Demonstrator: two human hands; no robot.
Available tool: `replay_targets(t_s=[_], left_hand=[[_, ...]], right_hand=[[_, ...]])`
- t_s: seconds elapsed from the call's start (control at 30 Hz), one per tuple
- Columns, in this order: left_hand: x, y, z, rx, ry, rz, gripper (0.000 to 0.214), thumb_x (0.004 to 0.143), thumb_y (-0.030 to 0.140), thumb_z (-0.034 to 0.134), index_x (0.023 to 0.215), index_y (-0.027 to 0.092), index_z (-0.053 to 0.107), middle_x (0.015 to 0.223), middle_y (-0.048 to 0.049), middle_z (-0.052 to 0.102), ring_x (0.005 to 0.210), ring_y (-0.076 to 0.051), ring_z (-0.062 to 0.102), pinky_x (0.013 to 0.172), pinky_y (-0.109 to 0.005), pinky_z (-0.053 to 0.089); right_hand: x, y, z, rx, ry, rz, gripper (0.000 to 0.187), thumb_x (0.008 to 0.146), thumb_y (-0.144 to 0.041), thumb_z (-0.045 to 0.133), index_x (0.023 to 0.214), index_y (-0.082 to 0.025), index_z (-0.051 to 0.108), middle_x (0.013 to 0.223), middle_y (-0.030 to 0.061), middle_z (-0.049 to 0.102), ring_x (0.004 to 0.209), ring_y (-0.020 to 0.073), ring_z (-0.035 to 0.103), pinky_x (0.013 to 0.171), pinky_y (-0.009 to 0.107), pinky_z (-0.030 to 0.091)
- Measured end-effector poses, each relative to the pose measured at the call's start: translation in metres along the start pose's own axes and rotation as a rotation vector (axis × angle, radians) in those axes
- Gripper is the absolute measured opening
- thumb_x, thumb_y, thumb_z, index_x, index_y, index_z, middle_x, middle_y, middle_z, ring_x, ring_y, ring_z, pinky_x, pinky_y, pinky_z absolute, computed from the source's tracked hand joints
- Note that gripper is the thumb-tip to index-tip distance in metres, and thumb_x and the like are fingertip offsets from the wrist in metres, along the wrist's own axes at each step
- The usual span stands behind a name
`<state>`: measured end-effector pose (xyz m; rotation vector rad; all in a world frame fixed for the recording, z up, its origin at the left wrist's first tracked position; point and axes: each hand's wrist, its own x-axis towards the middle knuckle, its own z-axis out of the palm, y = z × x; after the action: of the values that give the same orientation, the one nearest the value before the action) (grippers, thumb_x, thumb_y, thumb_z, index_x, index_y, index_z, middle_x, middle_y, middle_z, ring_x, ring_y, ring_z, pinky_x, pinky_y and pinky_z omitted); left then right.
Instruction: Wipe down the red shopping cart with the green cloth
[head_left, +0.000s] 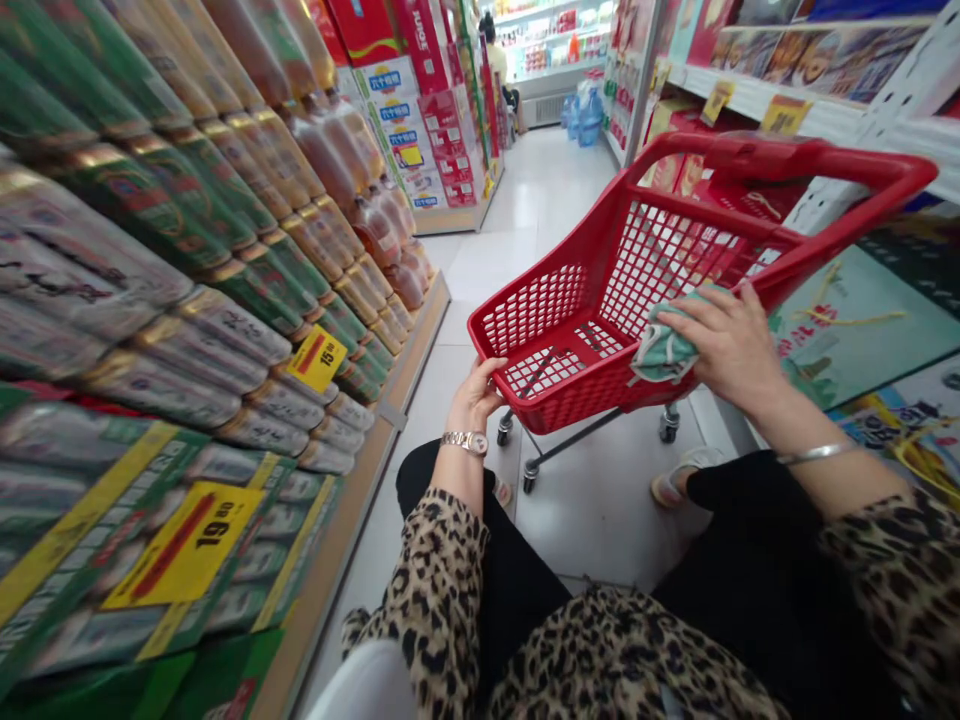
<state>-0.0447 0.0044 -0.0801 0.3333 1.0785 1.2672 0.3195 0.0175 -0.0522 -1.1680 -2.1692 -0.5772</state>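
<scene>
A red plastic shopping cart [559, 395] with a lattice basket stands across the aisle in front of me, on a grey wheeled frame. My left hand [480, 388] grips the front corner of the basket, thumb over the rim. On the near side rim, my right hand [731, 340] presses a crumpled green and white cloth [666, 345] against the cart, its fingers curled over the fabric. The basket's bottom shows through bare lattice. Part of the cloth is hidden under my fingers.
Stacked packs of cans [172, 330] rise close on the left, with yellow price tags [317, 358]. Shelving [825, 110] and boxed goods [870, 300] line the right. Farther along the aisle are cartons [394, 130], blue water bottles [589, 120] and a seated person [495, 60].
</scene>
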Motion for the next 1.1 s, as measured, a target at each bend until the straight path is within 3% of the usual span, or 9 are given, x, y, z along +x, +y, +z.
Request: replay_targets(t_s=[0.27,0.43,0.7,1.1], left_hand=[[0.009,-0.005,0.009,-0.087,-0.159,0.032,0.067,0.061,0.007,0.079,0.124,0.019,0.062,0.111,-0.0097,0.078,0.097,-0.025,0.075,0.096,-0.045,0.058],[0.011,-0.004,0.012,-0.1,-0.173,0.034,0.066,0.061,0.005,0.075,0.124,0.019,0.062,0.112,-0.0095,0.077,0.106,-0.028,0.073,0.1,-0.047,0.056],[0.013,-0.006,0.018,-0.116,-0.184,0.018,0.061,0.06,0.007,0.078,0.118,0.019,0.064,0.112,-0.0086,0.077,0.112,-0.029,0.071,0.105,-0.048,0.053],[0.041,-0.025,0.006,-0.136,-0.249,0.07,0.065,0.063,0.017,0.08,0.125,0.021,0.062,0.121,-0.0096,0.075,0.108,-0.026,0.072,0.101,-0.045,0.053]], right_hand=[[0.001,-0.005,-0.012,-0.068,-0.046,0.034,0.04,0.093,-0.017,0.051,0.127,-0.025,0.072,0.132,0.0066,0.072,0.132,0.0326,0.057,0.121,0.063,0.029],[0.0,-0.018,-0.015,-0.054,-0.041,-0.004,0.039,0.093,-0.017,0.053,0.127,-0.022,0.072,0.132,0.0092,0.072,0.132,0.0334,0.056,0.12,0.063,0.031],[0.003,-0.072,-0.013,0.091,-0.162,0.03,0.052,0.095,-0.009,0.046,0.139,-0.029,0.064,0.136,0.0067,0.07,0.137,0.0314,0.055,0.122,0.064,0.029],[0.012,-0.131,-0.007,0.146,-0.093,-0.114,0.052,0.097,-0.005,0.045,0.143,-0.028,0.058,0.139,0.0041,0.068,0.141,0.0252,0.051,0.125,0.058,0.031]])
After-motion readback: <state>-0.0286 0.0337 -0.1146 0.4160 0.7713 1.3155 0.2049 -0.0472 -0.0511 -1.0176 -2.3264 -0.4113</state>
